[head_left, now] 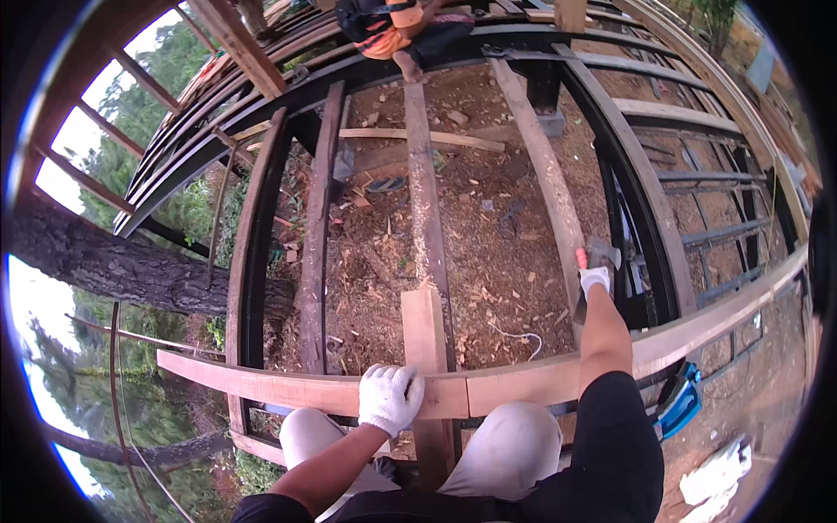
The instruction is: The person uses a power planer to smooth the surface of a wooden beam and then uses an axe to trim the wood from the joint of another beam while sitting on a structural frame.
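A long light wooden beam (288, 388) runs crosswise in front of my knees, with a joint line near its middle. My left hand (391, 399), in a white knit glove, is closed over the beam just left of that line. My right hand (595, 278), also gloved in white, reaches forward and grips a hatchet-like tool (603, 253) with a grey metal head and a red part; its exact kind is unclear. The tool is beside a long joist (545, 166). Under the beam, a short light board (423, 327) lies along the middle joist (425, 192), which is dotted with wood chips.
Several parallel joists and black steel beams (636, 183) frame open gaps above chip-strewn ground (375, 235). Another person (392, 26) squats at the far side. A tree trunk (131, 261) stands left. A blue tool (680, 405) and white cloth (717, 471) are at lower right.
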Motion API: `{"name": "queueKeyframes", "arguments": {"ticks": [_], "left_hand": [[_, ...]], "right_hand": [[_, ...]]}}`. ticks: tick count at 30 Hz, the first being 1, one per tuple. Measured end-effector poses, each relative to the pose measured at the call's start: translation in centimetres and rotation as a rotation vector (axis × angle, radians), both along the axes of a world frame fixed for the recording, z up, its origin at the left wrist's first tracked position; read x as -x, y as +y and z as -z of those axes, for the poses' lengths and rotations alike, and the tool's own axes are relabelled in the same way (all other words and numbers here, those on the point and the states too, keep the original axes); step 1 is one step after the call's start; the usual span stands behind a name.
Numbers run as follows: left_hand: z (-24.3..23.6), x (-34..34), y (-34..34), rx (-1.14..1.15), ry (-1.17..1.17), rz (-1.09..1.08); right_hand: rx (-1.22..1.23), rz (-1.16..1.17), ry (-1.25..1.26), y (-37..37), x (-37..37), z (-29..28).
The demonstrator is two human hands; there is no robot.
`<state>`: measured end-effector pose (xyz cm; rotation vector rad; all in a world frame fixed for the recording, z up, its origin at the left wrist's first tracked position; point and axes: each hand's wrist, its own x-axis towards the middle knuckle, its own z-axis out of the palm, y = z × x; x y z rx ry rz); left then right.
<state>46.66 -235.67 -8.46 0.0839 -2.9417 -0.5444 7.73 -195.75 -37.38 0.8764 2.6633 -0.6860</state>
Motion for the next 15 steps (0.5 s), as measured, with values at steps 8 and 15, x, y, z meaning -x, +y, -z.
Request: {"name": "queueKeyframes", "arguments": {"ticks": [8,15], "left_hand": [[1.1,0.4,0.7,0.043,0.004,0.04],[1.2,0.5,0.6,0.016,0.006,0.038]], "right_hand": [[0.03,0.113,-0.129,-2.1,-2.9,-6.4],[-0.003,0.182,-0.18,-2.3,-2.8,-6.7]]}}
